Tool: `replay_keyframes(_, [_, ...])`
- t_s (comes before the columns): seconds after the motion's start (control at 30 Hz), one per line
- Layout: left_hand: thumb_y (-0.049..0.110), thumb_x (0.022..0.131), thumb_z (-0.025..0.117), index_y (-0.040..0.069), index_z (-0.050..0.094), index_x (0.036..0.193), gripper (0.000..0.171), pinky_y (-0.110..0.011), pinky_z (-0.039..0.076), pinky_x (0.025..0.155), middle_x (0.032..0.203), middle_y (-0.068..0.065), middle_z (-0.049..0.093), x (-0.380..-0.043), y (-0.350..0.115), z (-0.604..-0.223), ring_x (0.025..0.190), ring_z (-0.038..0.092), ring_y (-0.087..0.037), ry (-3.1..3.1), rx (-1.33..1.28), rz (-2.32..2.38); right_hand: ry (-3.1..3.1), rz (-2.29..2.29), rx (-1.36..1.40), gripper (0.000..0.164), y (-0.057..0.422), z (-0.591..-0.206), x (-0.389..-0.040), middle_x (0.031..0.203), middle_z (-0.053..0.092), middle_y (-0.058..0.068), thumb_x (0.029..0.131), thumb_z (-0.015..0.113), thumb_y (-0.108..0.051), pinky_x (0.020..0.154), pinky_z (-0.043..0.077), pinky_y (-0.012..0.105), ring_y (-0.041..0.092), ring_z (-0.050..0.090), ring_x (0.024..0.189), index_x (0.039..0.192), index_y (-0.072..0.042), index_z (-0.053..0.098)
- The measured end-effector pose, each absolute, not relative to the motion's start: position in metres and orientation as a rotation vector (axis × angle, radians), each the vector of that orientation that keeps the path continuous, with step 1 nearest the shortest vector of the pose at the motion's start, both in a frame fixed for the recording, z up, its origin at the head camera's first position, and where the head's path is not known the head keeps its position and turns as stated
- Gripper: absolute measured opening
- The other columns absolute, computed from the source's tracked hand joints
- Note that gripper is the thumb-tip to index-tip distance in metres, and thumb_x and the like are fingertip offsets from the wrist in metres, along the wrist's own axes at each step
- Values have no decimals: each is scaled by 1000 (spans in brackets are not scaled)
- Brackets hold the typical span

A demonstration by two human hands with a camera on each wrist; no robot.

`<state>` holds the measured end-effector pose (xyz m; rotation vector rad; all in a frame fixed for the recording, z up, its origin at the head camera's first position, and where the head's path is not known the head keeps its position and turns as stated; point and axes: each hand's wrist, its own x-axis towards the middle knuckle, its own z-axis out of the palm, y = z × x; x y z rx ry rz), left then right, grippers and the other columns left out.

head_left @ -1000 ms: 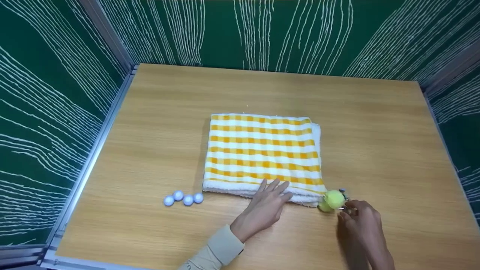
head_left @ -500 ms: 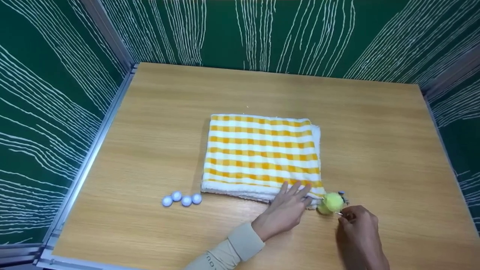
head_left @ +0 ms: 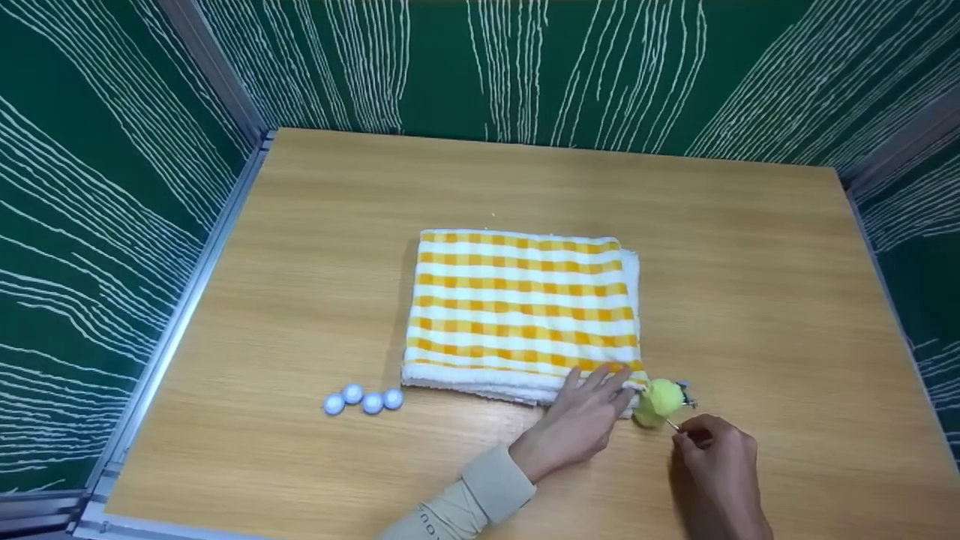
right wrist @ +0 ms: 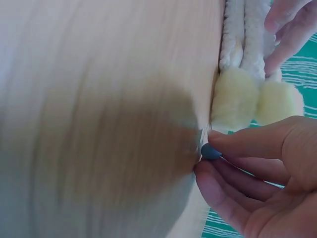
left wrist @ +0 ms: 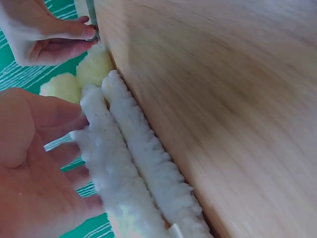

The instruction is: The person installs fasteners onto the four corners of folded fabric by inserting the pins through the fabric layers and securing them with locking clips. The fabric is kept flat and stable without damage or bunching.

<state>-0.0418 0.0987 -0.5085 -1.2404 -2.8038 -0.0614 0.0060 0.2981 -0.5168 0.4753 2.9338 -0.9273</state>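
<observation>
A folded towel [head_left: 525,300] with yellow and white checks lies on the table, its white fluffy folds facing me. My left hand [head_left: 581,424] rests with spread fingers on the front edge near the right corner. Two fuzzy yellow-green pom-poms [head_left: 664,397] sit at that corner. Beyond them shows a small blue-and-metal piece [head_left: 687,395]. Just in front of the pom-poms, my right hand [head_left: 716,457] pinches a small blue-grey piece [right wrist: 210,151] between thumb and fingertips. A thin metal end reaches from those fingertips toward the pom-poms; I cannot tell its kind.
Several pale blue balls [head_left: 373,403] lie in a short zigzag left of the towel's front corner. Metal rails [head_left: 195,285] and green walls [head_left: 442,67] with white lines border the wooden table [head_left: 337,195].
My left hand has slid right along the towel's front edge toward the pom-poms. My right hand has drawn slightly toward me, and the blue-and-metal piece by the pom-poms is now apart from its fingers.
</observation>
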Motion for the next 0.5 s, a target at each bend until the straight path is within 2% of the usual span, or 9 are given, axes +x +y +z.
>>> replay_keyframes(0.17, [16,93,52,13,47,139,46,-40,38,103,152,-5,28,-46,91,-506,129,41,-19,-2791,-1218,-298,2845,-988,658,6,294,-515,6,84,67,15,81,68,4,67,50,35,26,62,79,86,2,68])
replay_keyframes(0.27, [8,92,50,8,45,140,48,-33,37,104,153,-10,27,-49,85,-504,130,42,-20,-2750,-1212,-501,2823,-1019,741,4,293,-511,8,85,67,14,82,68,0,67,49,32,25,62,81,87,1,68])
replay_keyframes(0.4, [0,90,48,2,43,140,49,-23,30,105,150,-16,30,-53,79,-502,133,37,-21,-2679,-1196,-740,2886,-1055,755,5,291,-503,11,85,68,13,82,68,-3,60,47,19,24,63,80,86,0,68])
replay_keyframes(0.5, [-2,92,46,0,42,139,47,-18,29,103,148,-18,31,-56,75,-499,132,38,-19,-2648,-1166,-900,3001,-1090,681,4,289,-495,12,82,69,15,79,71,0,57,42,10,25,65,75,83,0,69])
